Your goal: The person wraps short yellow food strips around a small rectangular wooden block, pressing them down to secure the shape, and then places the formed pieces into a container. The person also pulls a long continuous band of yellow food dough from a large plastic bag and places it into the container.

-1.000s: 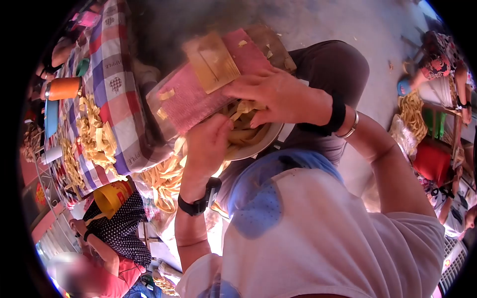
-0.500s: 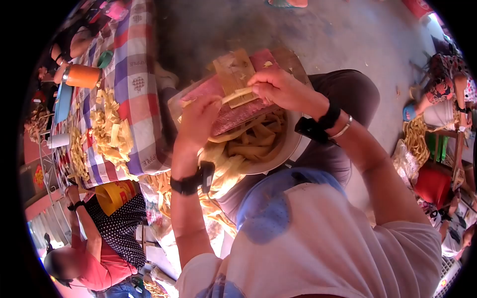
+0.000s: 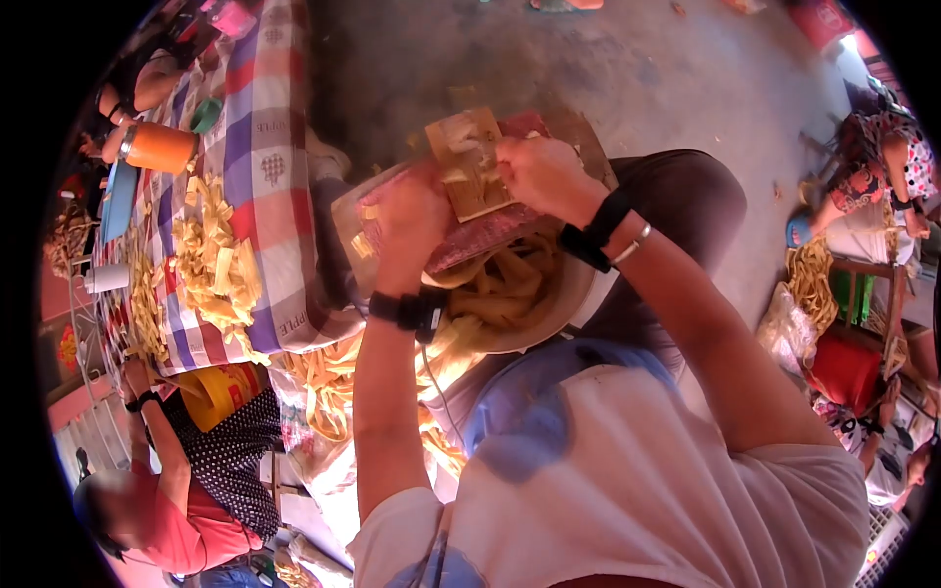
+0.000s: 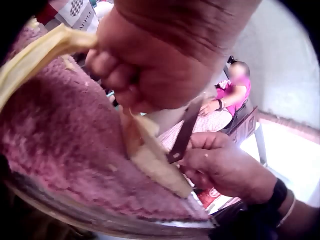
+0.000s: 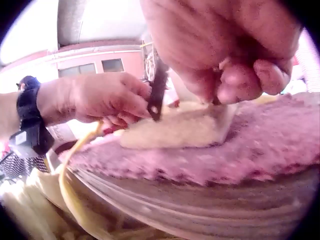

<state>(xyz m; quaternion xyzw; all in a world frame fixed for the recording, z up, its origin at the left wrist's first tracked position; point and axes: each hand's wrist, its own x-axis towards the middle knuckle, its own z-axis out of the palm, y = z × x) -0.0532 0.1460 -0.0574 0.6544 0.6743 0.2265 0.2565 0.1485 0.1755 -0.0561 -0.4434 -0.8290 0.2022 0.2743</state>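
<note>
Hands moved from bowl to above pink cloth; fingers curled round dark blade.

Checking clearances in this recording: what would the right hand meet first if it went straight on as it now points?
Probably the dark blade above the small wooden board, just past the right hand's fingers; depth there is unclear.

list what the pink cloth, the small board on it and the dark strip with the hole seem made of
Pink cloth: probably terry towelling; fuzzy, looped-looking pile.
Small board: likely wood, unpainted; tan, flat, matt.
Dark strip: perhaps metal, dull; thin and straight-edged, though blur leaves it open.
</note>
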